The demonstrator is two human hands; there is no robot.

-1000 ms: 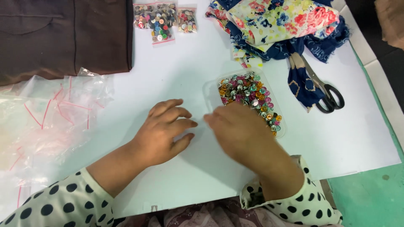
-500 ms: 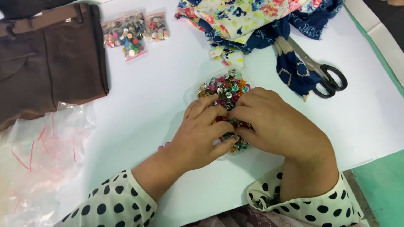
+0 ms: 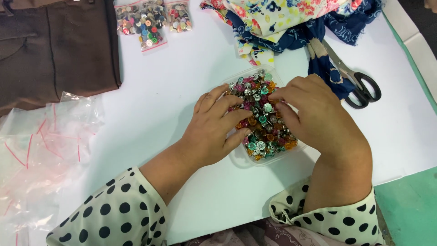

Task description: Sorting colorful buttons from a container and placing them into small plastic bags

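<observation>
Everything here is told from the clear tray [image 3: 236,157] of shiny little studs [image 3: 261,120] in the middle of the white table [image 3: 173,91].

Far to the left of the tray lay a pile of empty clear bags [image 3: 41,150] with red strips. Above those bags, a brown cloth [image 3: 54,50] was spread flat. Up and to the left of the tray sat two small bags of colored buttons [image 3: 150,20].

The left hand [image 3: 214,130] rested on the tray's left side. Its fingers were loosely spread and lay on the studs, not gripping anything.

The right hand [image 3: 318,118] covered the tray's right side. Its fingers were curled down into the studs with the tips pinched together. I could not tell if a stud was between them.

Just above the tray was a heap of flowery cloth [image 3: 282,18]. To the right of the tray, black-handled scissors [image 3: 359,86] lay partly on blue cloth.
</observation>
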